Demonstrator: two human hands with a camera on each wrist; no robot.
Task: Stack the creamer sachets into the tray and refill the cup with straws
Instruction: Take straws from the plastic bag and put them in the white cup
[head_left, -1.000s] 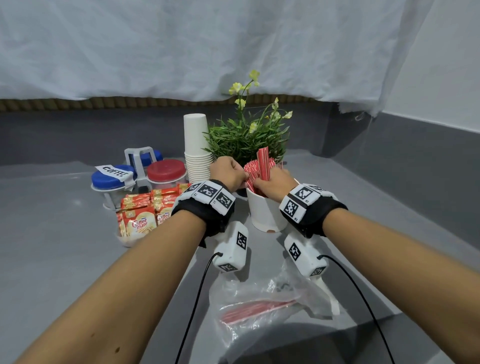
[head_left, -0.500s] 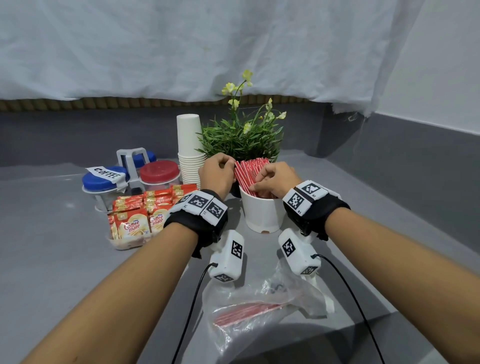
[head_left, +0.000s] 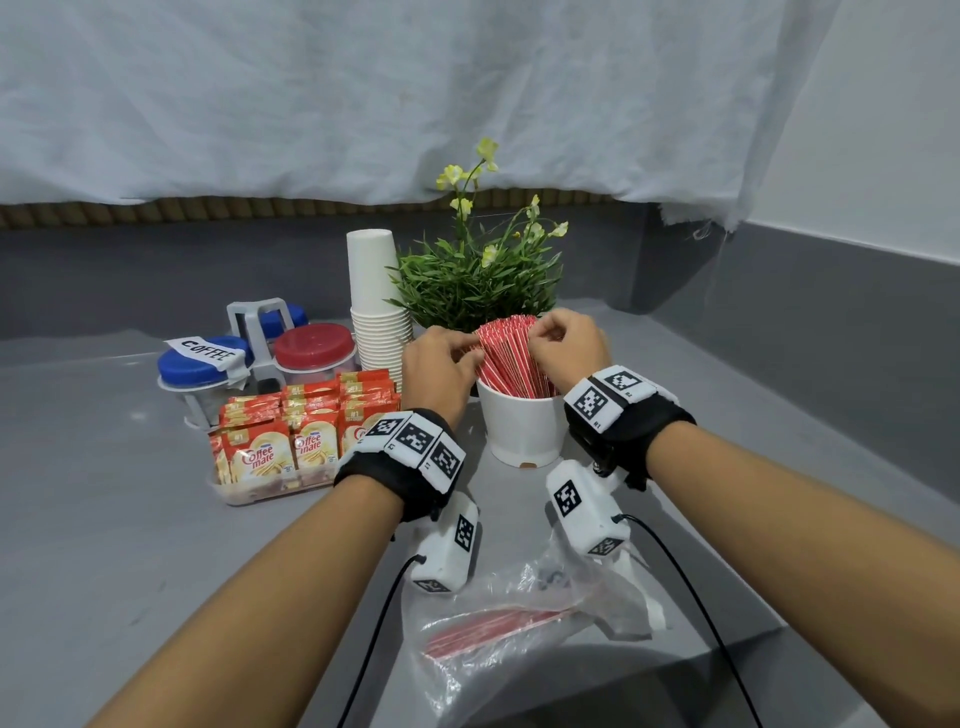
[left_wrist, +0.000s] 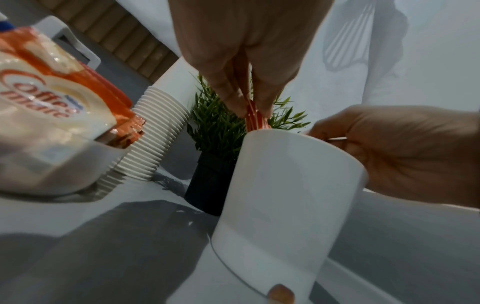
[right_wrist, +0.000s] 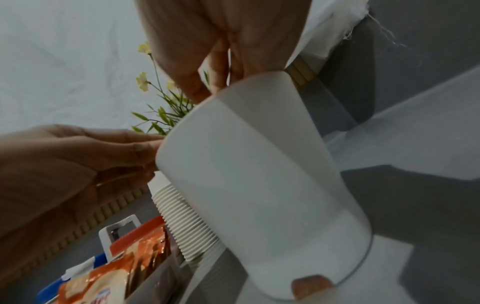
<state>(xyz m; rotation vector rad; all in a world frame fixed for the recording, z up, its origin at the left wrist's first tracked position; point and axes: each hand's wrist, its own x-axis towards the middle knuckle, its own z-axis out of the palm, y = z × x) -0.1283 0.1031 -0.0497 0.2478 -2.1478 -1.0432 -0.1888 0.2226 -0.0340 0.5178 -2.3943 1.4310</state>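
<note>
Straws (head_left: 511, 358), red and white, stand fanned out in a white cup (head_left: 522, 428) on the grey table (head_left: 104, 519), the cup just in front of a potted plant (head_left: 475, 283). Left hand (head_left: 441, 366) is at the left edge of the bundle, fingers curled; the left wrist view shows its fingertips (left_wrist: 235, 102) pinching several straws just above the cup rim. Right hand (head_left: 569, 348) is at the right edge of the bundle, fingers curled onto the straw tops; the right wrist view shows the fingers bent down behind the cup rim, but the contact itself is hidden by the cup wall.

Creamer sachets (head_left: 306, 431), orange and cream, stand upright in rows in a clear tray (head_left: 260, 493) to the left of the cup, near the left wrist. Behind the tray sit three jars in a grey carrier (head_left: 257, 325): one blue-lidded jar (head_left: 200, 364) with a "COFFEE" label, one red-lidded jar (head_left: 314, 345), and a second blue lid partly hidden behind the carrier handle. A stack of white paper cups (head_left: 376, 306) stands between the jars and the plant.

A clear plastic bag (head_left: 519, 623) lies on the table nearest the person, between the forearms, with more red straws inside it. Both wrists carry black bands with marker tags and white camera units.
</note>
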